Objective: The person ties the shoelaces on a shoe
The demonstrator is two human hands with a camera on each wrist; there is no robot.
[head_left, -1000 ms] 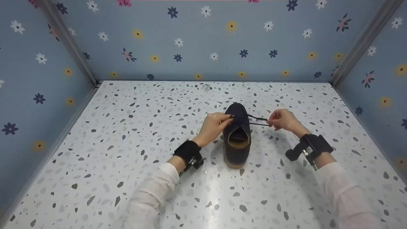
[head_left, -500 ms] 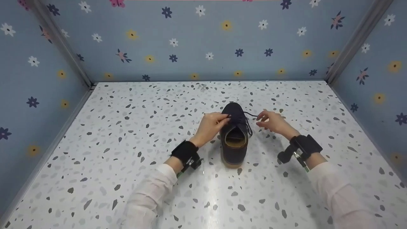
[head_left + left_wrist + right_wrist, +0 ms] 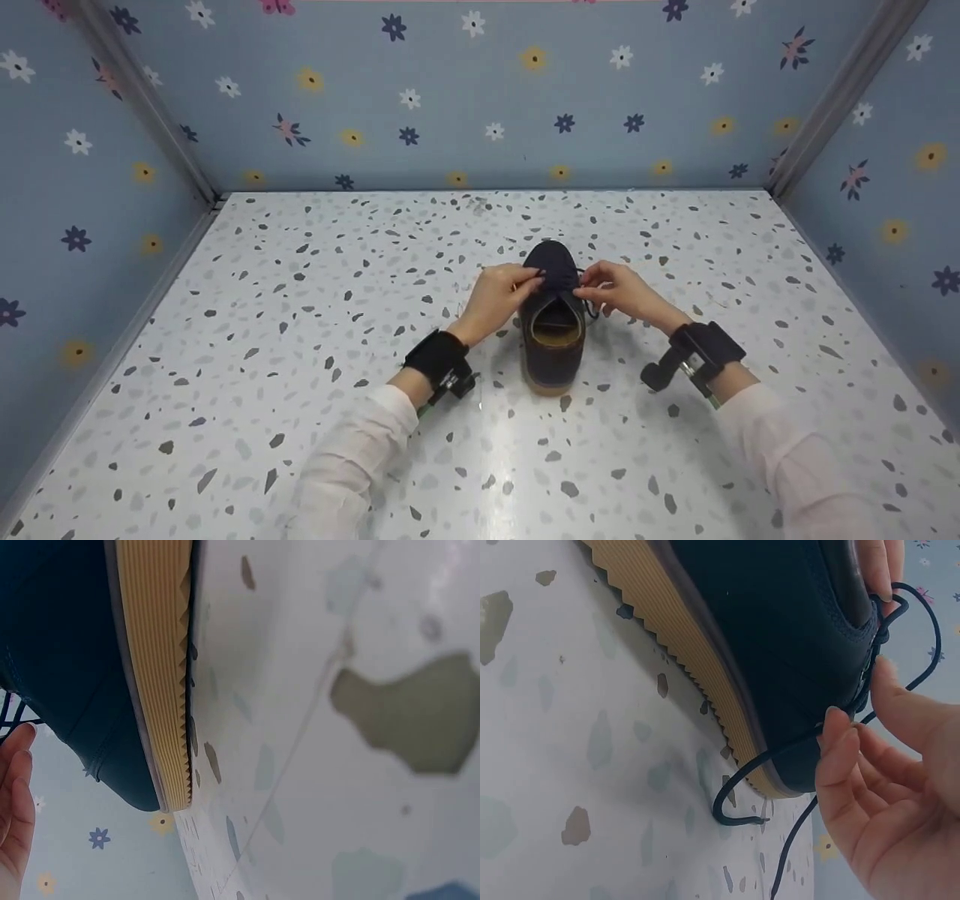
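Note:
A dark navy lace-up shoe stands upright with its toe pointing away; its ribbed tan sole shows in the right wrist view. Beside the lacing on the left, my left hand pinches the shoelace between thumb and forefinger. From the right, my right hand has its fingertips on the dark shoelace, and its thumb lies against the lacing. A loop of lace curves above that thumb, while two loose ends hang below the fingers. In the left wrist view, the left fingertips touch lace strands at the frame's edge.
The shoe is on a white speckled tabletop. Blue flowered panels enclose the back and both sides. Each wrist carries a black strapped camera mount.
The right hand first held two lace strands stretched out to the right. It let one drop, then moved left to the shoe's lacing. The left hand stayed at the lacing.

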